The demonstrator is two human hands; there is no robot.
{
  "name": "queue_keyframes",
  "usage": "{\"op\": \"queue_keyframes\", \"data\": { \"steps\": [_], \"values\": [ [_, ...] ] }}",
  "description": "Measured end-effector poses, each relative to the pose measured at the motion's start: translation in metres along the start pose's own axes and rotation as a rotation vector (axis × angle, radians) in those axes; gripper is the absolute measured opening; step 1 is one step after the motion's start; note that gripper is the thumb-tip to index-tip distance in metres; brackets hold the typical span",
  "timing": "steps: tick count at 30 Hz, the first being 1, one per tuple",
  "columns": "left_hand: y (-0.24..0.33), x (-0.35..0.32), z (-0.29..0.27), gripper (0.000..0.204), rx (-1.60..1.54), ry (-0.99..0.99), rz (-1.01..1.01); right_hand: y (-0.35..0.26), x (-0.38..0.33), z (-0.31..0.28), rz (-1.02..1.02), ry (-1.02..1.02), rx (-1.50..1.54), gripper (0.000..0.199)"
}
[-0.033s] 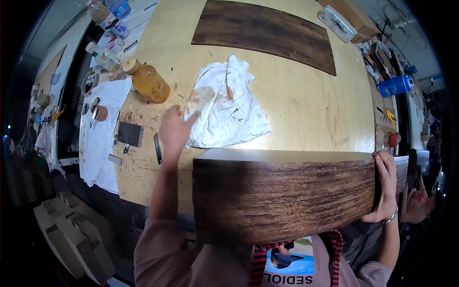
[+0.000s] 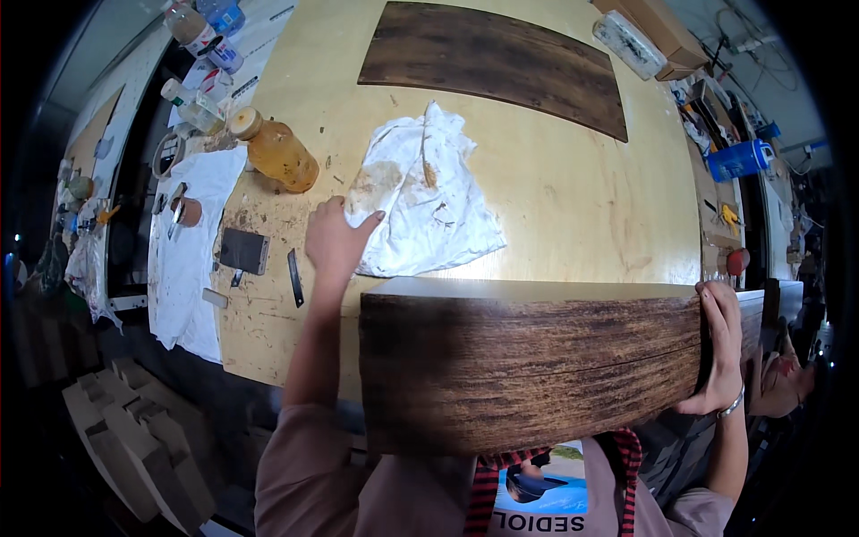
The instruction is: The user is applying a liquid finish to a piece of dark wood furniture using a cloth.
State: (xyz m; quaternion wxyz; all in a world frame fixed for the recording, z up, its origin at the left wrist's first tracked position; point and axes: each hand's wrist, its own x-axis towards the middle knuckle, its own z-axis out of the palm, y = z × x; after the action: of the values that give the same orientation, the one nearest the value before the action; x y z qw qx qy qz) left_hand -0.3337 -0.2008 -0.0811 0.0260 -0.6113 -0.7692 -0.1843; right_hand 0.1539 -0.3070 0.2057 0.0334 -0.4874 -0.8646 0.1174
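Note:
A dark wood-grain board (image 2: 537,367) stands on edge across my front, its broad face toward me and its pale top edge along the table's near side. My right hand (image 2: 723,336) grips its right end, fingers over the upper corner, with a bracelet at the wrist. My left hand (image 2: 338,237) is at the left edge of a crumpled, brown-stained white rag (image 2: 420,197). Its thumb stretches over the cloth, apart from the fingers, which are not closed on it. Past my left hand stands a bottle of amber liquid (image 2: 282,154).
A flat dark wood panel (image 2: 497,63) lies at the table's far side. To the left are a dark block (image 2: 244,251), a thin black strip (image 2: 295,277) and a white cloth (image 2: 188,295). Several bottles stand at the far left; a blue bottle (image 2: 738,161) is at right.
My left hand has shifted a little to the right, toward the rag, its thumb now reaching farther over the cloth. The right hand and the board look unmoved.

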Motion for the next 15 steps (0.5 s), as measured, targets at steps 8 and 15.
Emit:
{"op": "queue_keyframes", "data": {
  "steps": [8,15],
  "values": [
    [0.009,0.036,-0.084,0.019,-1.073,-0.157,-0.123,-0.007,0.007,0.002,-0.037,0.044,0.001,0.117],
    [0.093,0.034,-0.292,0.028,-1.124,-0.14,0.636,-0.004,0.002,0.0,-0.087,0.131,-0.009,0.114]
  ]
}}
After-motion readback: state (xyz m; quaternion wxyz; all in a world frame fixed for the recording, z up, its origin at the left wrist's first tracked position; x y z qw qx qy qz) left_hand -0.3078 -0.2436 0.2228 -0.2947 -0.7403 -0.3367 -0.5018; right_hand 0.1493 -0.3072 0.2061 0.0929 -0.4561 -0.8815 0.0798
